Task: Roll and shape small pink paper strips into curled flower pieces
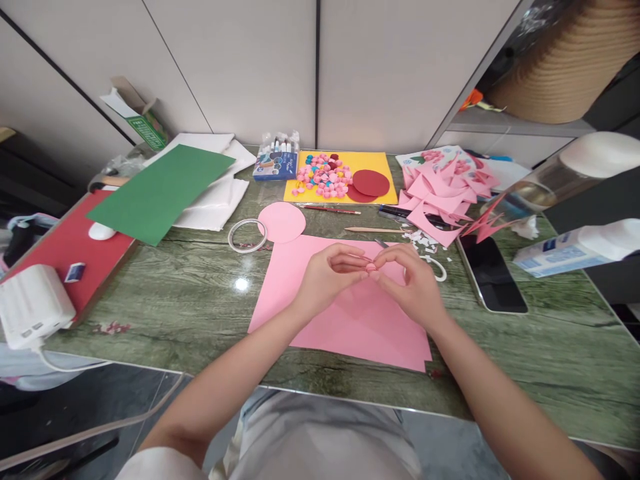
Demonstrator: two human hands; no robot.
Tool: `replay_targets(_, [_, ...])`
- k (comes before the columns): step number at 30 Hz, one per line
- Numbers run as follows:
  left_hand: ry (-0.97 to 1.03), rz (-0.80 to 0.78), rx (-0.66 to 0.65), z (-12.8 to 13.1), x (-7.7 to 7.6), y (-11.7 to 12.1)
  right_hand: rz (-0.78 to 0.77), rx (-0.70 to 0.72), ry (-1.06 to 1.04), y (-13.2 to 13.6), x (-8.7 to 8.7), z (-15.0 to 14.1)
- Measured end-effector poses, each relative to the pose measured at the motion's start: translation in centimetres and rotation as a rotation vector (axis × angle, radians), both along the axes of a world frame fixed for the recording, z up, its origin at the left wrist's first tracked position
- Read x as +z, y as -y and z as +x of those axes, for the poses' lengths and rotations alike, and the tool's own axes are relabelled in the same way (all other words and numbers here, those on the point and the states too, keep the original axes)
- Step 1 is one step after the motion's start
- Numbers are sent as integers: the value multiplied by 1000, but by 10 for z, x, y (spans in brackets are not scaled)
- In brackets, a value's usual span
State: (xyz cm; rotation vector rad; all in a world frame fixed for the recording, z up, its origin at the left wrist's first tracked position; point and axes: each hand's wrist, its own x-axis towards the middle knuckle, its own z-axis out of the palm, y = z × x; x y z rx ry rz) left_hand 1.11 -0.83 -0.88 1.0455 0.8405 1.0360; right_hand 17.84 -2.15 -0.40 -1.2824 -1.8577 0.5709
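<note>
Between the fingertips of my left hand (333, 273) and my right hand (413, 280) is a small rolled pink paper piece (371, 267). Both hands pinch it from opposite sides, over a large pink paper sheet (345, 327) that lies flat. A pink paper circle (282, 222) overlaps the sheet's upper left corner, with a roll of tape (247, 236) beside it. Behind my hands, many small pink, blue and yellow paper rolls (325, 177) are heaped on a yellow sheet (377, 160), next to dark red paper circles (371, 183).
Pink paper offcuts (445, 190) pile up at the right, near a phone (493, 273), a bottle (580, 247) and white scraps (425, 241). A pencil (375, 230) lies behind my hands. Green paper (163, 190), a marker box (276, 163) and a white charger (35, 307) occupy the left.
</note>
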Motion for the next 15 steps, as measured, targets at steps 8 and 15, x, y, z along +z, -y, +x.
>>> replay_targets(8, [27, -85, 39, 3, -8, 1, -84, -19, -82, 0, -4, -4])
replay_targets(15, [-196, 93, 60, 3, -8, 1, 15, 7, 205, 0, -4, -1])
